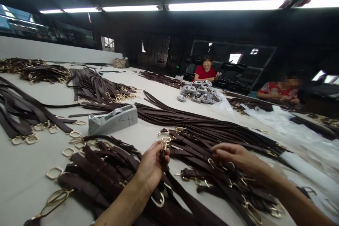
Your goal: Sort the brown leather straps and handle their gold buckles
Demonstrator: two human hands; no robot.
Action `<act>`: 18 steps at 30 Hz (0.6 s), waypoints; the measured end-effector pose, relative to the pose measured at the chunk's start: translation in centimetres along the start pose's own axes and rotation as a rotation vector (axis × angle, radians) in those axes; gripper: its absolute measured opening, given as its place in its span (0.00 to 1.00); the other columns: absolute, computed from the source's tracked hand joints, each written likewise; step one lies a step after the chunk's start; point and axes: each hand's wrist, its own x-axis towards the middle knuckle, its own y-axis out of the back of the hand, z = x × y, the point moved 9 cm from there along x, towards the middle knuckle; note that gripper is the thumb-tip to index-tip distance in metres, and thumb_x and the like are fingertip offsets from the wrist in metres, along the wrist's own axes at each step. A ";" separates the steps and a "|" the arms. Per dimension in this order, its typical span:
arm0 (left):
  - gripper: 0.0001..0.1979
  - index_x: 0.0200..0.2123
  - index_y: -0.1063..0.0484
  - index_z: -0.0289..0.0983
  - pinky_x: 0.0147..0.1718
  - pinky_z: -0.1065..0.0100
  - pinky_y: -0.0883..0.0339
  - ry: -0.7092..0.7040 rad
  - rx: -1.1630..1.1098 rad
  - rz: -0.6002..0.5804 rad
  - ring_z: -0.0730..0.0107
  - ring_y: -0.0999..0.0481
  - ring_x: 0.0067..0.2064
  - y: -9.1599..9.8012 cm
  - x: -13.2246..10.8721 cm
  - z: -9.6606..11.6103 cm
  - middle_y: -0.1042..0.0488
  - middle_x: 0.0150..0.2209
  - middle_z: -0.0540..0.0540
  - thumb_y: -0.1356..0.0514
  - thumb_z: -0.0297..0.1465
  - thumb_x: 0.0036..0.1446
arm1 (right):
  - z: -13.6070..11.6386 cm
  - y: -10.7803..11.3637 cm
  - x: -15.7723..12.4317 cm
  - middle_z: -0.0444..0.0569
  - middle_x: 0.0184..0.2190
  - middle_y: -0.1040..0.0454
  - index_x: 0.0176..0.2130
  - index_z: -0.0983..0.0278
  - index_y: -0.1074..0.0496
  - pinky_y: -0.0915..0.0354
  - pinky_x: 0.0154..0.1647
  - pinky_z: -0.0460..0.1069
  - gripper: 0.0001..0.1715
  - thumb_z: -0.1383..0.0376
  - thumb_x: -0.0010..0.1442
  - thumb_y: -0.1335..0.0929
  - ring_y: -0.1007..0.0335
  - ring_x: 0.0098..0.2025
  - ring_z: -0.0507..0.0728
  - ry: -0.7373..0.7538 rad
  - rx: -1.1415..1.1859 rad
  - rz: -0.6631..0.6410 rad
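My left hand (pixel 152 167) is closed around the end of a dark brown leather strap (pixel 180 190), close to its gold-coloured metal fitting. From that hand, the strap runs down towards the bottom of the view. My right hand (pixel 231 155) hovers at or on a heap of similar straps (pixel 190 148) with gold buckles. Its fingers are curled together, and what lies between the fingertips is hidden. Under and left of my left forearm lies another bundle of brown straps (pixel 92 162) with gold rings at their ends.
A grey tape dispenser (pixel 113 120) stands behind the near bundle. More straps (pixel 90 84) lie left. Grey coiled rolls (pixel 200 91) are piled farther back, with clear plastic sheeting (pixel 280 123) at right. Two people sit across the white table (pixel 148 130), one in a red top (pixel 202 73).
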 end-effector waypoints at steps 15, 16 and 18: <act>0.12 0.37 0.32 0.35 0.27 0.71 0.31 0.216 0.217 -0.227 0.69 0.24 0.26 0.3 0.0 -5.4 0.25 0.29 0.46 0.33 0.33 0.56 | -0.8 -0.2 17.8 0.52 0.44 0.24 0.42 0.62 0.22 0.34 0.47 0.52 0.12 0.70 0.63 0.34 0.31 0.48 0.62 0.213 -0.800 0.361; 0.15 0.36 0.34 0.36 0.27 0.70 0.32 0.248 0.245 -0.262 0.68 0.24 0.26 0.3 -0.2 -5.9 0.25 0.29 0.46 0.32 0.38 0.55 | -0.8 -0.4 17.9 0.53 0.44 0.24 0.42 0.62 0.23 0.34 0.45 0.52 0.11 0.71 0.63 0.35 0.31 0.48 0.62 0.214 -0.838 0.365; 0.21 0.34 0.36 0.38 0.24 0.73 0.37 0.284 0.319 -0.343 0.72 0.28 0.22 0.1 -0.3 -6.8 0.26 0.25 0.49 0.34 0.47 0.53 | -0.9 -0.5 17.9 0.54 0.42 0.24 0.41 0.64 0.24 0.35 0.43 0.52 0.10 0.71 0.64 0.34 0.31 0.47 0.62 0.214 -0.901 0.363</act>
